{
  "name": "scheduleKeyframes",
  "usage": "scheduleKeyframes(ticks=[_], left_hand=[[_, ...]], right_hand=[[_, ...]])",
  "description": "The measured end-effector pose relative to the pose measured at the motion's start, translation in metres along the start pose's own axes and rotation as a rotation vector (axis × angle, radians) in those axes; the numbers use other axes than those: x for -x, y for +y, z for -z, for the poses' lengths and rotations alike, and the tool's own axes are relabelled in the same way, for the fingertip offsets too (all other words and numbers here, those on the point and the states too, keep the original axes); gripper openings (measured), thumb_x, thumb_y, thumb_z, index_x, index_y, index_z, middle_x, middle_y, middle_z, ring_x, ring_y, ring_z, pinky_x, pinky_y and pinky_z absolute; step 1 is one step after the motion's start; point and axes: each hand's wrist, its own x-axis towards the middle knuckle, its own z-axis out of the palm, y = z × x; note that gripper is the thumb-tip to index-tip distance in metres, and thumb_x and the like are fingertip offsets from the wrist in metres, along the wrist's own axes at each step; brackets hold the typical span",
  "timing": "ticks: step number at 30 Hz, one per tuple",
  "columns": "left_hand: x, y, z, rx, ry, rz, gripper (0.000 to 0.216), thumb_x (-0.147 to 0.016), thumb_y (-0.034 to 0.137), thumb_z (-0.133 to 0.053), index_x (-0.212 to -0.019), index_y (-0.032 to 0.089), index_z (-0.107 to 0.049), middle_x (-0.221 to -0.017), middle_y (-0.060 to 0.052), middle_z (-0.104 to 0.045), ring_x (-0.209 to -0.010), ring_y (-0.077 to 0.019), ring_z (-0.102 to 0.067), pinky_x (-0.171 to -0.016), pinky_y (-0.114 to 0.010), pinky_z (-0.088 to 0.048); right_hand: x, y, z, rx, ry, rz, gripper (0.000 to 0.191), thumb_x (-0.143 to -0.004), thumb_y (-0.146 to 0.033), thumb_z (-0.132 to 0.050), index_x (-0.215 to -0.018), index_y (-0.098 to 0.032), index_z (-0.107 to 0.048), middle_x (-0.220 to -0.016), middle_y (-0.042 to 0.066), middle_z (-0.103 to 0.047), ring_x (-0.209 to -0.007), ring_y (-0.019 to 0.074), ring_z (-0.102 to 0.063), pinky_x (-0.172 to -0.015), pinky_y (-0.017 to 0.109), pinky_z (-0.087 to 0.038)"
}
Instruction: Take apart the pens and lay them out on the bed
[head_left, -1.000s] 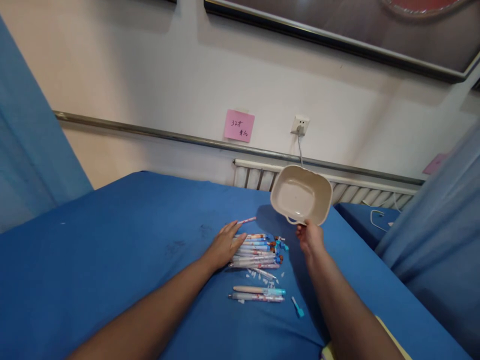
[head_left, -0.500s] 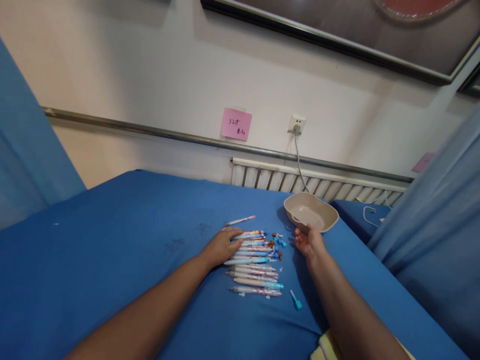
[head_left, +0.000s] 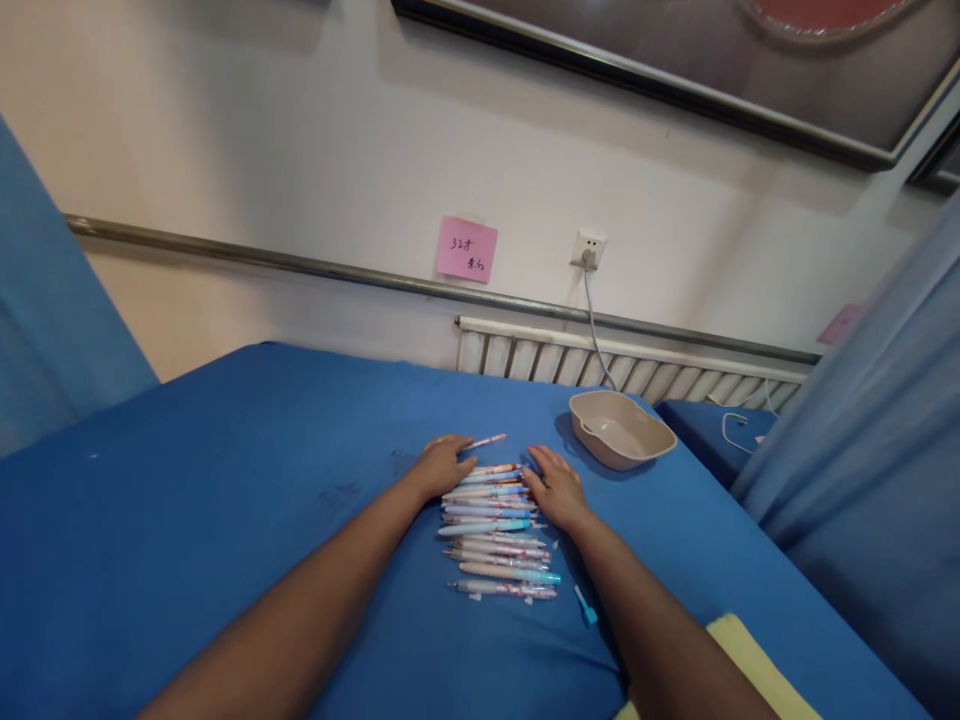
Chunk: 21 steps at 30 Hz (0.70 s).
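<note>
A row of several pens [head_left: 495,514] lies side by side on the blue cover, in white, blue, peach and teal. My left hand [head_left: 441,466] rests at the left ends of the upper pens, fingers spread. Its fingertips touch a lone pen [head_left: 489,441] lying slanted above the row. My right hand [head_left: 556,490] lies open at the right ends of the upper pens, hiding the small parts there. Below it, apart from the row, is a teal pen topper [head_left: 586,606] on a thin stem.
A beige bowl [head_left: 622,430] stands at the back right, by the bed's edge. A blue cover [head_left: 225,500] spreads under everything. Yellow cloth [head_left: 757,665] lies at the lower right. Behind are a radiator [head_left: 555,352] and a plugged-in cord [head_left: 595,330]; a blue curtain [head_left: 862,430] hangs at right.
My right hand has moved left from beside the bowl to the pens' right ends, covering the small parts. My left hand has slid up slightly to the lone pen.
</note>
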Motion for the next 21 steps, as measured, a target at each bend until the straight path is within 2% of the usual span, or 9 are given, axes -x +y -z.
scheduleKeyframes(ticks=[2, 5, 9, 12, 15, 18, 21], left_hand=[[-0.002, 0.002, -0.001, 0.032, -0.075, -0.065, 0.035, -0.078, 0.028, -0.051, -0.108, 0.018, -0.066, -0.115, -0.008, -0.066, -0.111, -0.0241, -0.056, -0.1, -0.033, -0.035], [0.004, 0.009, 0.001, 0.086, -0.149, -0.145, 0.031, -0.081, 0.024, -0.044, -0.1, 0.02, -0.068, -0.105, -0.004, -0.069, -0.102, -0.0192, -0.059, -0.095, -0.028, -0.039], [0.021, 0.017, 0.002, 0.128, -0.186, -0.171, 0.028, -0.082, 0.025, -0.043, -0.089, 0.021, -0.07, -0.094, -0.003, -0.07, -0.092, -0.0181, -0.061, -0.089, -0.028, -0.043], [0.029, 0.02, 0.002, 0.155, -0.149, -0.111, 0.03, -0.08, 0.024, -0.045, -0.099, 0.019, -0.068, -0.102, -0.005, -0.068, -0.097, -0.0197, -0.059, -0.09, -0.029, -0.042], [0.027, 0.017, 0.004, 0.192, -0.138, 0.024, 0.035, -0.076, 0.027, -0.05, -0.107, 0.017, -0.065, -0.108, -0.007, -0.067, -0.098, -0.0215, -0.058, -0.087, -0.03, -0.042], [0.017, 0.011, 0.008, 0.187, -0.222, 0.045, 0.032, -0.076, 0.034, -0.05, -0.096, 0.017, -0.068, -0.086, -0.004, -0.07, -0.08, -0.0198, -0.061, -0.07, -0.026, -0.044], [0.006, 0.008, 0.012, 0.173, -0.31, 0.043, 0.028, -0.073, 0.037, -0.054, -0.083, 0.016, -0.07, -0.07, -0.001, -0.067, -0.064, -0.017, -0.057, -0.057, -0.023, -0.04]], right_hand=[[0.003, -0.003, -0.001, 0.109, -0.095, 0.098, 0.04, -0.088, -0.038, -0.047, -0.126, -0.026, -0.053, -0.132, 0.006, -0.052, -0.123, 0.0242, -0.043, -0.102, 0.041, -0.027], [0.009, -0.009, 0.004, 0.13, -0.173, 0.195, 0.031, -0.091, -0.036, -0.043, -0.114, -0.024, -0.06, -0.115, 0.006, -0.063, -0.109, 0.0203, -0.053, -0.096, 0.034, -0.033], [0.02, -0.015, 0.013, 0.104, -0.187, 0.205, 0.025, -0.09, -0.035, -0.046, -0.095, -0.02, -0.066, -0.096, 0.006, -0.067, -0.094, 0.0188, -0.058, -0.088, 0.03, -0.037], [0.027, -0.017, 0.014, 0.09, -0.174, 0.201, 0.023, -0.088, -0.034, -0.048, -0.092, -0.02, -0.066, -0.093, 0.006, -0.067, -0.092, 0.019, -0.058, -0.086, 0.03, -0.038], [0.025, -0.014, 0.011, 0.048, -0.131, 0.156, 0.022, -0.088, -0.032, -0.048, -0.095, -0.019, -0.066, -0.095, 0.007, -0.066, -0.092, 0.0192, -0.058, -0.085, 0.029, -0.039], [0.014, -0.011, 0.003, -0.041, -0.092, 0.023, 0.022, -0.087, -0.029, -0.047, -0.094, -0.018, -0.065, -0.093, 0.007, -0.066, -0.086, 0.0179, -0.059, -0.077, 0.026, -0.041], [-0.006, -0.011, -0.007, -0.091, -0.095, -0.075, 0.022, -0.087, -0.027, -0.046, -0.09, -0.017, -0.065, -0.085, 0.006, -0.067, -0.077, 0.017, -0.06, -0.069, 0.026, -0.041]])
